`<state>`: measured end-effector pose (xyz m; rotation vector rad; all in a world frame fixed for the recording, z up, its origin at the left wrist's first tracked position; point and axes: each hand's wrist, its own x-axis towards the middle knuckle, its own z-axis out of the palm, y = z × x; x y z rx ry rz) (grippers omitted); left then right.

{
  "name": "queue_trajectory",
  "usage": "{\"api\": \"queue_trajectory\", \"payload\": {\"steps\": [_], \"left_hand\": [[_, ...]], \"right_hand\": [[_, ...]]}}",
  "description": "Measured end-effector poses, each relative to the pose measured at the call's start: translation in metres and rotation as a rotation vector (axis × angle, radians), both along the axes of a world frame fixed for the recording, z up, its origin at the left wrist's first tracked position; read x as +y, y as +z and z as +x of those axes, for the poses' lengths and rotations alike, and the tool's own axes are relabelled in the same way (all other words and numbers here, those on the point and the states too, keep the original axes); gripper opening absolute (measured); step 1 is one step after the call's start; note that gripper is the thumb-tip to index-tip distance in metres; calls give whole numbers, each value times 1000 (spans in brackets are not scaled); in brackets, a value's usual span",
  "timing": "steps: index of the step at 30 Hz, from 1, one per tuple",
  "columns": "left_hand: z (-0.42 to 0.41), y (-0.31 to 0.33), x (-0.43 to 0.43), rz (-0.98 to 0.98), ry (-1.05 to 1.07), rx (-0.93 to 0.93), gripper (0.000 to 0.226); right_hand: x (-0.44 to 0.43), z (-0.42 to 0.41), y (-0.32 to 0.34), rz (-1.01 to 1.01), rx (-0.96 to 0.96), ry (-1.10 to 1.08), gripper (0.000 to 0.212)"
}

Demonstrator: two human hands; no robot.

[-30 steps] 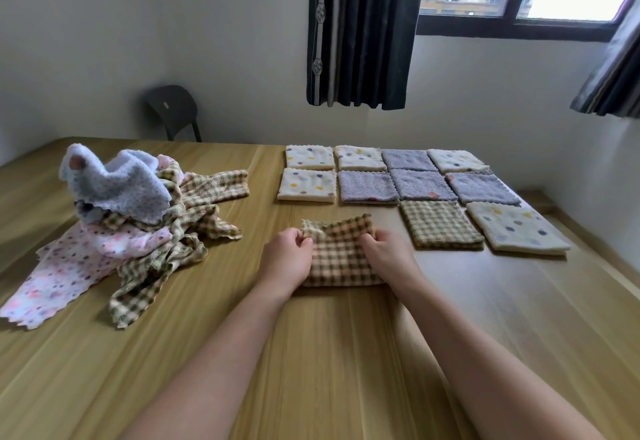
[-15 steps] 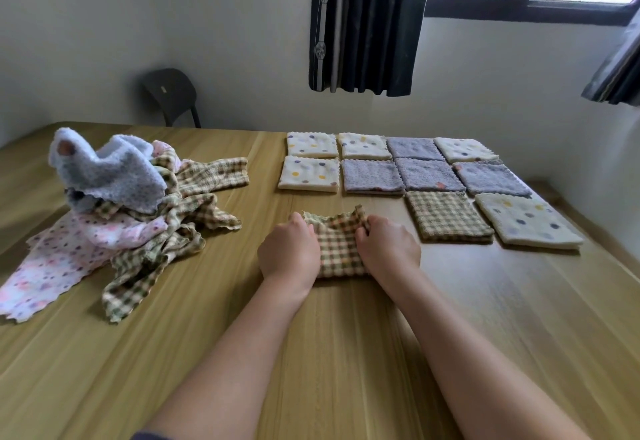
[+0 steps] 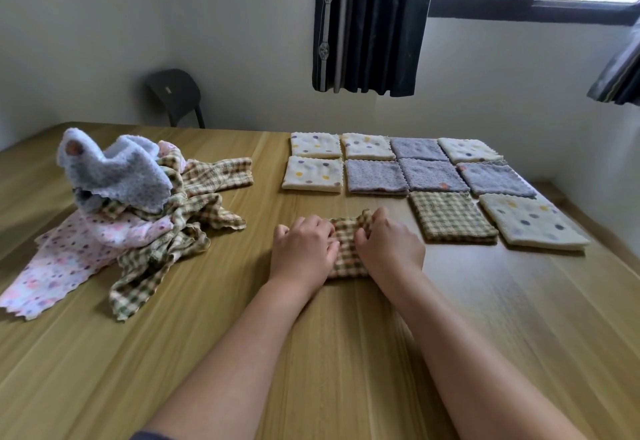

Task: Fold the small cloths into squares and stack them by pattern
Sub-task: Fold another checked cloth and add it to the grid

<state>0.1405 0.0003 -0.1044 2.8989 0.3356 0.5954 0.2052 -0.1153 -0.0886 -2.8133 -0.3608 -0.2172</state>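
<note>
Left grip [image 3: 304,249], right grip [image 3: 391,249]: checked cloth [image 3: 346,254]

Open wood spans the near table [image 3: 329,370] and a lane running far between the loose heap of cloths [image 3: 138,218] on the left and the folded squares [image 3: 429,176] on the far right, which sit just right of the checked cloth [image 3: 348,249] gripped mid-table.

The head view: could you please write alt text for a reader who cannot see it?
The left hand and right hand grip a checked cloth, mid-fold, on a wooden table. Folded squares lie in rows beyond it; a heap of unfolded cloths sits left.
</note>
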Motion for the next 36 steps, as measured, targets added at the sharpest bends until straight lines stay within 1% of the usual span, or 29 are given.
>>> {"api": "queue_trajectory", "payload": {"steps": [1, 3, 5, 6, 7, 9, 10, 12, 15, 16, 18, 21, 24, 27, 29, 30, 31, 33, 34, 35, 36], "left_hand": [[1, -1, 1, -4, 17, 52, 32], [3, -1, 4, -29, 26, 146, 42], [4, -2, 4, -91, 22, 256, 50], [4, -3, 3, -109, 26, 288, 52], [3, -4, 3, -116, 37, 293, 54], [1, -3, 3, -134, 79, 238, 56], [0, -1, 3, -142, 91, 198, 57], [-2, 3, 3, -138, 58, 169, 59], [-4, 2, 0, -98, -25, 294, 58], [-4, 0, -1, -84, -26, 338, 58], [-3, -2, 0, -57, 2, 367, 58], [-3, -1, -2, -29, 69, 365, 60], [-6, -1, -2, -85, 172, 324, 62], [-9, 2, 7, -109, 257, 161, 60], [-7, 4, 13, -112, 231, 12, 56], [-6, 5, 14, -132, 179, -32, 53], [-5, 6, 13, -161, 112, -32, 51], [-2, 3, 12, -199, 26, 66, 52], [-2, 1, 11, -197, 28, 111, 53], [-2, -1, 13, -186, 60, 114, 51], [-2, -3, 15, -167, 108, 77, 48]], "right_hand": [[-1, -3, -2, 23, -75, 34, 27], [-5, -6, -6, 96, -233, 139, 31], [-8, -4, -9, 111, -322, 250, 38], [-9, -2, -10, 76, -293, 293, 40], [-9, -1, -12, 24, -208, 328, 42], [-9, 1, -17, -64, 18, 357, 48], [-9, 2, -19, -89, 93, 347, 50], [-9, 4, -20, -118, 128, 321, 53], [-8, 5, -21, -137, 127, 293, 55], [-7, 4, -21, -133, 127, 290, 55], [-7, 3, -21, -123, 130, 289, 55], [-7, 2, -20, -119, 146, 280, 55], [-6, -2, -18, -121, 135, 231, 56], [-8, -4, -13, -64, -5, 204, 57], [-10, -1, -11, 64, -119, 321, 53], [-10, 1, -11, 136, -120, 405, 50], [-9, 1, -11, 191, -78, 472, 46], [-7, 0, -15, 225, 33, 528, 41], [-6, -1, -16, 215, 52, 513, 39], [-7, -2, -16, 202, 46, 479, 38], [-7, -2, -14, 191, 25, 436, 36]]}}
